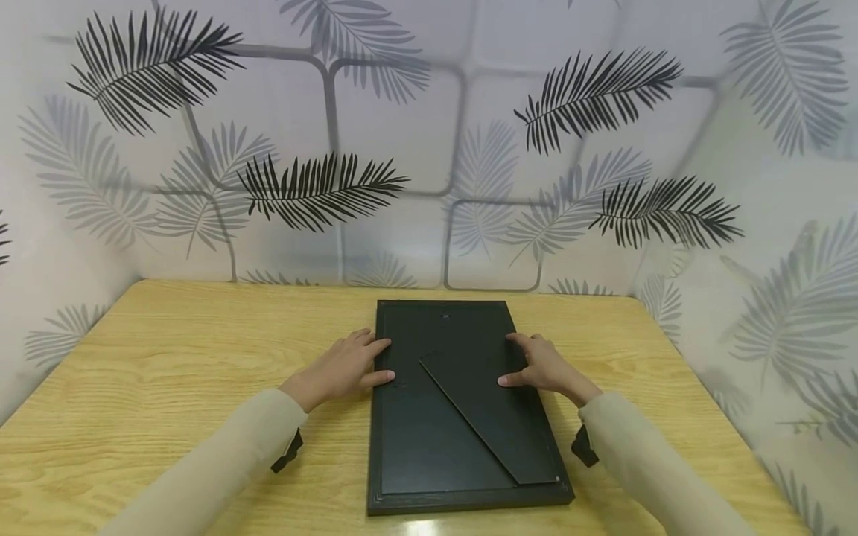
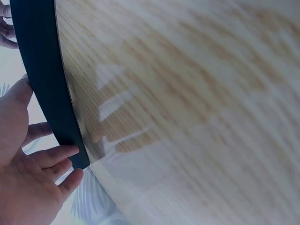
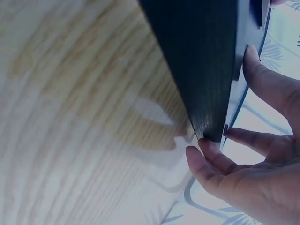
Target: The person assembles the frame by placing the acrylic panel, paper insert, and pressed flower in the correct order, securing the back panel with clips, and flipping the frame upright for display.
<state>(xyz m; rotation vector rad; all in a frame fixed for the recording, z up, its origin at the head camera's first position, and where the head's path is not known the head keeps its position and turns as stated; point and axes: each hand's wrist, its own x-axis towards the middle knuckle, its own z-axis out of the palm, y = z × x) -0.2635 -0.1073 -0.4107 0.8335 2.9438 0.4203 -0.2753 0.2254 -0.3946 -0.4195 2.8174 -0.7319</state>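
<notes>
A black picture frame (image 1: 415,447) lies face down on the wooden table, its back upward and its stand leg (image 1: 489,417) lying slantwise across the back panel. My left hand (image 1: 345,371) grips the left edge, thumb on the back and other fingers along the side. On the opposite edge my right hand (image 1: 541,365) holds the frame in a similar way, its thumb over the back. The left wrist view has the left fingertips (image 2: 70,151) against the frame's dark side wall. Right fingertips (image 3: 206,149) touch the side near a corner in the right wrist view. The frame's front is hidden.
The light wooden table (image 1: 201,342) spreads out on both sides of the frame. Behind it hangs a pale covering (image 1: 402,134) with dark and grey leaf prints, which also runs along the sides. Dark devices (image 1: 288,452) sit under both wrists.
</notes>
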